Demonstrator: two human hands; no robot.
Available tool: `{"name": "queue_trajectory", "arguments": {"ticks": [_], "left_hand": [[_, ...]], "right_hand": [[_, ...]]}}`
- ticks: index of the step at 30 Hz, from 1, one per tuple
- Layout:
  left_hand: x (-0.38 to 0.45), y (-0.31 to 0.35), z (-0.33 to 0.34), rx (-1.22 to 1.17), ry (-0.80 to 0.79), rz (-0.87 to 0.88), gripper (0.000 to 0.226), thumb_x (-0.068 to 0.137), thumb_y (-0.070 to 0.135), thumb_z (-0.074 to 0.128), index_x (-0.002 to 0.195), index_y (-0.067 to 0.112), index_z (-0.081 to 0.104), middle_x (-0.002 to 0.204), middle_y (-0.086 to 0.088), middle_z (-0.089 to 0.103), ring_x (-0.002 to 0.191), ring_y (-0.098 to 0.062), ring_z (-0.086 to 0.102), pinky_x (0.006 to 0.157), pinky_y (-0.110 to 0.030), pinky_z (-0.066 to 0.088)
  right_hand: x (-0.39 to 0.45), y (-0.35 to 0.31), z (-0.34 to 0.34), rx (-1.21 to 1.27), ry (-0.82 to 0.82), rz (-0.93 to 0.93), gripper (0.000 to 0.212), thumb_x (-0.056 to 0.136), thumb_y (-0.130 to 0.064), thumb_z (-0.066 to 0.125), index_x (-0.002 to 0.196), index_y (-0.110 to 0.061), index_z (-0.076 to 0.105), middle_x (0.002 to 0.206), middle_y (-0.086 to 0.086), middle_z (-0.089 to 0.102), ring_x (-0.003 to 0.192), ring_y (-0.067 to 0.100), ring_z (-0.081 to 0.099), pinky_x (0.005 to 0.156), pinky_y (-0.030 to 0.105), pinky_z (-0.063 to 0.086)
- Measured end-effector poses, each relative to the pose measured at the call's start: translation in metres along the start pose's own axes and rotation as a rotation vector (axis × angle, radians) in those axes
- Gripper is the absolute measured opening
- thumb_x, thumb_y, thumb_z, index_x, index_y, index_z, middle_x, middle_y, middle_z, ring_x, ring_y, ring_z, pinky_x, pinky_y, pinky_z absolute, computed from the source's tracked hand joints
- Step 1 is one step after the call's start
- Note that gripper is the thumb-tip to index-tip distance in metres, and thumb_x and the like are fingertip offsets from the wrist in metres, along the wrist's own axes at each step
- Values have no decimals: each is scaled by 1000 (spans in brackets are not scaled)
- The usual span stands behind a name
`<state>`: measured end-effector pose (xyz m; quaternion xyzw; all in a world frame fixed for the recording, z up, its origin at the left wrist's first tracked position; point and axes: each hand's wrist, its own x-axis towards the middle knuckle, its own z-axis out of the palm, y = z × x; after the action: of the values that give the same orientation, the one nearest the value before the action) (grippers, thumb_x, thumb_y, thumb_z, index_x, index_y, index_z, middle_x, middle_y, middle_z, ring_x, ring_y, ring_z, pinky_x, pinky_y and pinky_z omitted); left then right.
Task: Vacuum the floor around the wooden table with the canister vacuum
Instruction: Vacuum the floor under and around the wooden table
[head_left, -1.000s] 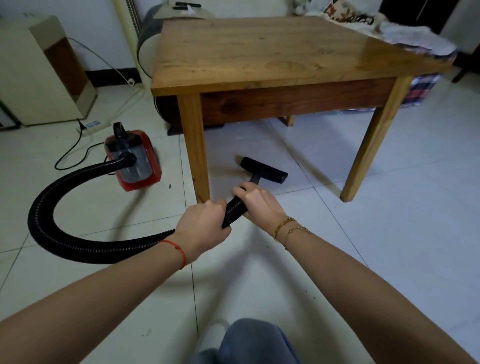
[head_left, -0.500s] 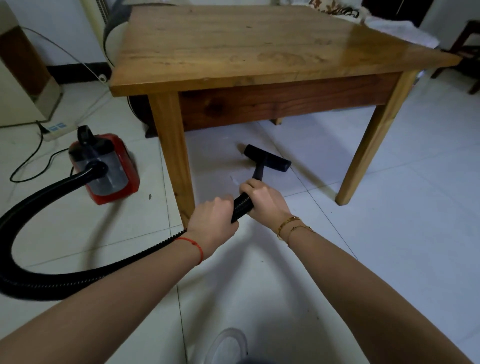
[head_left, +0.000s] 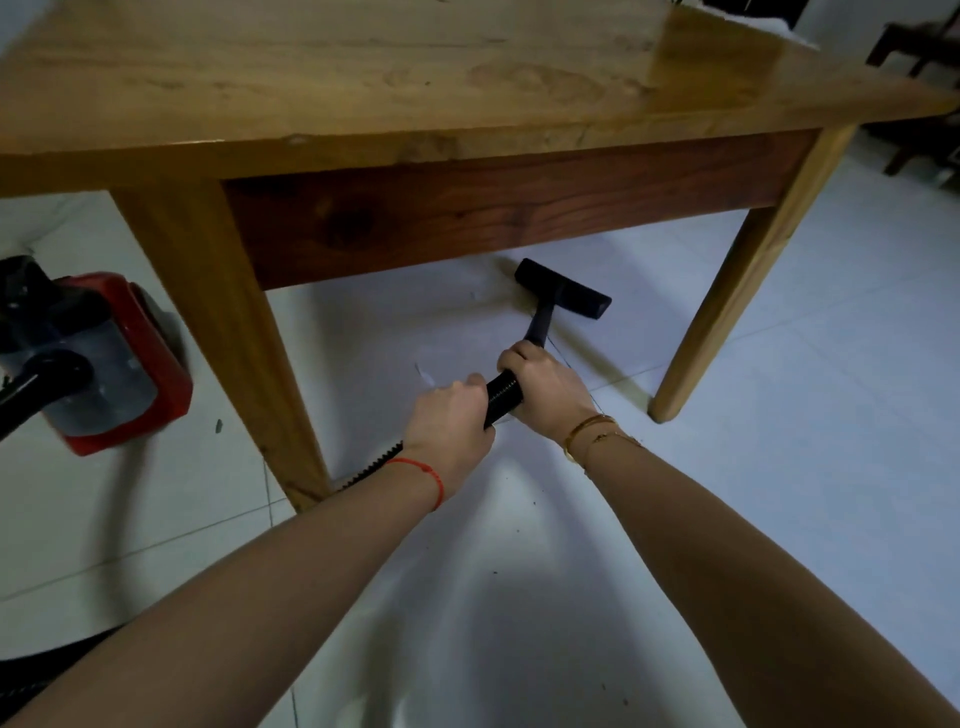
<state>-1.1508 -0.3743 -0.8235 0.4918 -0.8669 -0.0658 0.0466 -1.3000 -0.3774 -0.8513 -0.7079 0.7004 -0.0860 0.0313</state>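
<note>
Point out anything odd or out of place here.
Nothing damaged or spilled. Only small dark specks and a pale scrap lie on the floor near the wooden table.

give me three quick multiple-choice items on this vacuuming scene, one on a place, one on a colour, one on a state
1. Where is the nozzle?
A. on the tabletop
B. on the floor under the wooden table
C. beside the canister

2. What colour is the canister vacuum body?
A. red
B. yellow
C. green

3. How is the hose held?
A. by neither hand
B. left hand only
C. both hands grip it

Answers:
1 B, it lies on tile between the front legs.
2 A, its shell is red.
3 C, left hand and right hand both wrap it.
</note>
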Motion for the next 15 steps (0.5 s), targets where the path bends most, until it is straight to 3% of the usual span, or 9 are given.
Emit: {"name": "queue_trajectory", "arguments": {"ticks": [9,15], "left_hand": [[28,14,9,-33,-9,-19,17,87,15,54,102,8,50,81,-6,55,64,-23,48,57,-30,38],[11,7,2,0,-3,-40,19,88,16,53,105,8,49,78,-3,48,63,-22,46,56,-30,36]], "right_hand": [[21,28,6,34,-65,0,30,84,-10,65,112,-7,54,120,16,51,116,34,47,87,44,51],[15,11,6,25,-15,-40,26,86,-11,63,110,-7,55,118,16,53,111,34,51,81,43,53]]}}
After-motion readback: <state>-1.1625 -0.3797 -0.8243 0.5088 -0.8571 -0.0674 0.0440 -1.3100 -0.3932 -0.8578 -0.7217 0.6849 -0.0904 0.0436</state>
